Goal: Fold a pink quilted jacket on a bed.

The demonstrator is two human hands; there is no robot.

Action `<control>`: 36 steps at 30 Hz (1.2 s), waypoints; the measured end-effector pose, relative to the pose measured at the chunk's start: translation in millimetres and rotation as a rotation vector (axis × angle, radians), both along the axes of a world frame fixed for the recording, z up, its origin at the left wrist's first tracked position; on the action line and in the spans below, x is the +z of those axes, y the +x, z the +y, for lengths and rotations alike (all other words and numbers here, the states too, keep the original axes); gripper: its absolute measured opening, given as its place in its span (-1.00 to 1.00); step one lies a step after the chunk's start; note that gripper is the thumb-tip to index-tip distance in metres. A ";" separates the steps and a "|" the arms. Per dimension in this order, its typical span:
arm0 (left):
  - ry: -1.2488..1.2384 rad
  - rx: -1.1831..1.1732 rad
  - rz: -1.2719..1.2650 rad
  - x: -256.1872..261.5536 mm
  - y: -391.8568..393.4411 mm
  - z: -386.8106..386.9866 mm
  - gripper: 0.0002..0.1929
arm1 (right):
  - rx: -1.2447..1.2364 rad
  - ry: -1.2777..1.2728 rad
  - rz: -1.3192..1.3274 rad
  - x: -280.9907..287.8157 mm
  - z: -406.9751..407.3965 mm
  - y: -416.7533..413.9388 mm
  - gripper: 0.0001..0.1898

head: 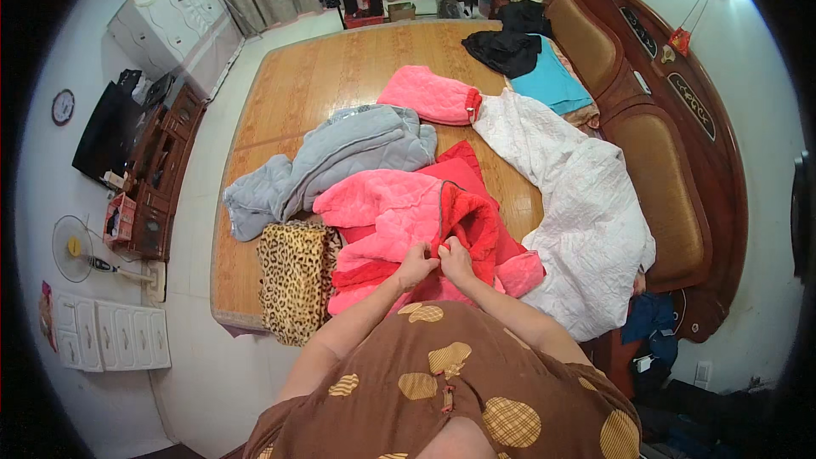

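Note:
A pink quilted jacket (389,204) with a red fleecy lining (488,223) lies before me at the near side of the bed. My left hand (417,266) and my right hand (455,260) meet at its dark-piped front edge, both pinching the fabric there. One sleeve end (523,271) with a red cuff pokes out to the right of my right hand. Under the jacket and beyond it spreads a red cloth (462,169). Folded leopard-print fabric (296,280) sits to the left of my left hand. What the fingertips grip is partly hidden.
On the bed's tan mat (331,70) lie a grey quilted garment (363,146), a rolled pink quilted item (430,94) and a crumpled white quilt (574,223). Black clothing (503,51) and a blue cloth (551,80) rest near the wooden headboard (714,185). A fan (73,248) stands left.

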State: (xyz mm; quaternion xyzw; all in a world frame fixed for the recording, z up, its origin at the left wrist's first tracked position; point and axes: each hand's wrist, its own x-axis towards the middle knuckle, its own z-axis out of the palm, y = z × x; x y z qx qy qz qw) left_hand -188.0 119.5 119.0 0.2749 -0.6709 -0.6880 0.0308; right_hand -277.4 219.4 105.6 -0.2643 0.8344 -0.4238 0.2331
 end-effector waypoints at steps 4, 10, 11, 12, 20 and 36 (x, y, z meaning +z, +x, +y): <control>0.133 -0.013 0.025 -17.2 -0.3 2.1 -0.66 | -0.054 0.075 0.034 3.6 2.3 0.9 -0.77; 0.276 -0.043 0.058 -14.6 6.5 5.2 -0.63 | -0.031 0.105 0.035 2.5 7.2 4.7 -0.74; 0.257 0.031 0.026 -12.7 7.3 5.1 -0.67 | -0.026 0.098 0.043 1.7 7.8 7.3 -0.74; 0.279 -0.023 0.064 -11.3 7.1 4.2 -0.67 | 0.023 0.070 0.028 1.1 8.6 9.8 -0.74; 0.332 -0.003 0.045 -1.5 8.2 -0.2 -0.58 | -0.015 0.079 0.052 0.6 11.8 12.7 -0.63; 0.372 -0.078 0.102 10.6 6.0 3.3 -0.59 | 0.021 -0.091 0.190 -10.8 8.7 8.6 -0.70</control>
